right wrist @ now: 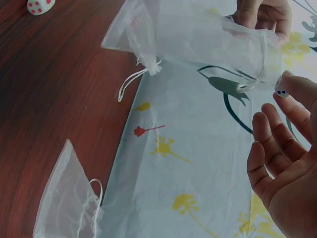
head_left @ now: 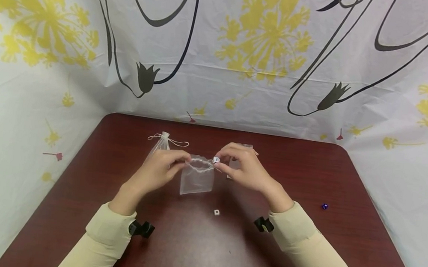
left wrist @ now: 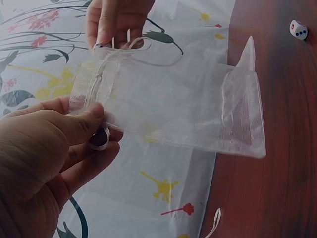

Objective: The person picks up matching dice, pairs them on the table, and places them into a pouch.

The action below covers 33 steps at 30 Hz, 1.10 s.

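My left hand (head_left: 160, 167) pinches the rim of a sheer white drawstring pouch (head_left: 197, 181) between thumb and fingers. The pouch hangs with its mouth upward and looks open. At the right side of that mouth, my right hand (head_left: 243, 166) holds a small white die (head_left: 216, 160) between thumb and index finger. In the right wrist view the die (right wrist: 281, 92) shows dark blue pips, and the other fingers (right wrist: 272, 134) stand loosely bent. Whether anything lies inside the pouch (left wrist: 163, 99) I cannot tell.
A second white die (head_left: 216, 212) lies on the dark red table (head_left: 184, 242) in front of the pouch. Behind my left hand stands a tied sheer pouch (head_left: 163, 142). Another pouch (right wrist: 67, 198) lies behind my right hand. A shiny blue ball (head_left: 324, 206) sits far right.
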Each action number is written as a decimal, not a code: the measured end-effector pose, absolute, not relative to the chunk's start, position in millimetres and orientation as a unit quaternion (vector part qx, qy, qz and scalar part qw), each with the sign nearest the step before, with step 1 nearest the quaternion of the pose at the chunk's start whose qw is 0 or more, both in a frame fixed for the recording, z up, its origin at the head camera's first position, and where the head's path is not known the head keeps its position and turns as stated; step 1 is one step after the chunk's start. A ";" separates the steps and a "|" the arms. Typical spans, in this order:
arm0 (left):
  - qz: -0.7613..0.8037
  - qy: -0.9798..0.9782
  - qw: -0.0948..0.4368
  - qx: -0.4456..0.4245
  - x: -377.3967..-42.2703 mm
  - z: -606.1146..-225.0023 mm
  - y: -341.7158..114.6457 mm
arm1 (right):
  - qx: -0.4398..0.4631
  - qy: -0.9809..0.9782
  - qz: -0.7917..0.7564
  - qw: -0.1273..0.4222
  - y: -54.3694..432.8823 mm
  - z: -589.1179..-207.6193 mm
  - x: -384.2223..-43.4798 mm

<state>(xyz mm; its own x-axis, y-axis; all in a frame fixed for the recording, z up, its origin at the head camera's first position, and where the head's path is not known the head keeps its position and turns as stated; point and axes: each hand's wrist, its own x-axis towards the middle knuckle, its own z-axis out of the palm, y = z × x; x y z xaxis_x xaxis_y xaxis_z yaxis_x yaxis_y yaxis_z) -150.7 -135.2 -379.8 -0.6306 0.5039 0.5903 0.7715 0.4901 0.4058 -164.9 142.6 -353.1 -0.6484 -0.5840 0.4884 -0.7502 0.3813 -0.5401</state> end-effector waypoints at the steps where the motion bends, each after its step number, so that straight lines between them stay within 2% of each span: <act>1: -0.333 -0.839 0.199 -0.381 -150.4 -379.0 -133.9 | 0.406 -0.823 0.382 0.108 140.9 -352.3 -164.7; 13: -0.343 -0.830 0.177 -0.403 -150.7 -378.0 -119.2 | 0.421 -0.821 0.371 0.108 125.6 -349.7 -163.5; 33: -0.355 -0.820 0.177 -0.412 -147.7 -376.2 -117.4 | 0.432 -0.810 0.382 0.103 119.7 -354.2 -163.6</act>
